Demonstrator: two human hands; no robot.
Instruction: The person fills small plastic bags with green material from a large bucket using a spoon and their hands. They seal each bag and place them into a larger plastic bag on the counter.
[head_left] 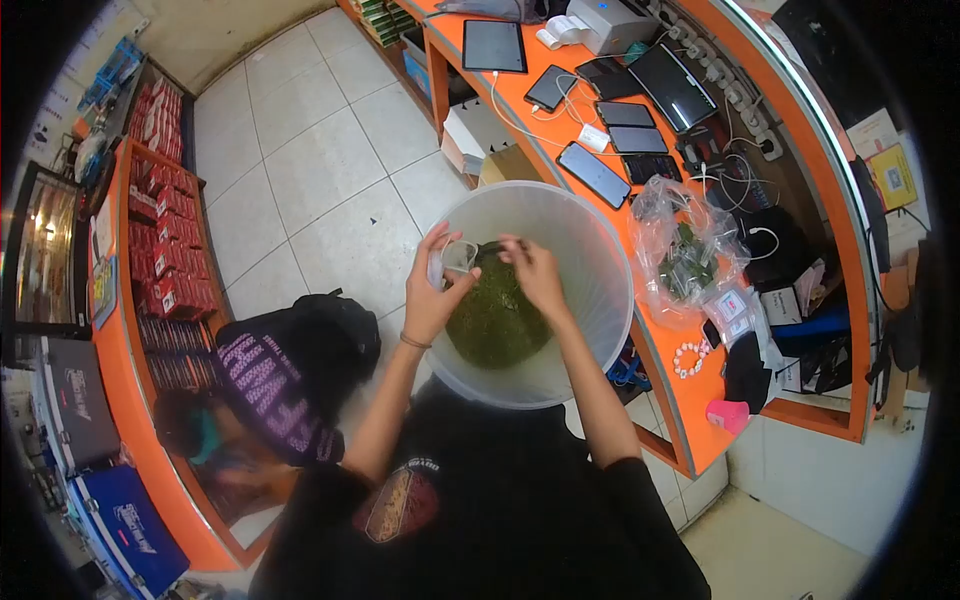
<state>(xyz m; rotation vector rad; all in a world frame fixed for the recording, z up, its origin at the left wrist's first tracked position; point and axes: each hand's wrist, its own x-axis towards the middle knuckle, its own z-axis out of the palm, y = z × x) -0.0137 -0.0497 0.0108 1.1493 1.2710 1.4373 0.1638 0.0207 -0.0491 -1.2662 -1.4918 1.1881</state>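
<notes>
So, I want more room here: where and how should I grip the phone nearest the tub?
Probably by the middle of its two long edges, reaching from above: the phone is slim and lies flat, screen up, on the counter, near the tub's rim.

Pale square tiles point(315, 110) covered the floor, meeting a cream wall point(235, 30); an orange counter point(655, 370) ran down the right side, with a pale panel point(790, 480) below its end; on the left stood an orange cabinet point(130, 400) with shelves of red packs point(170, 240); light glared off a dark framed panel point(45, 250) beside it.
</notes>
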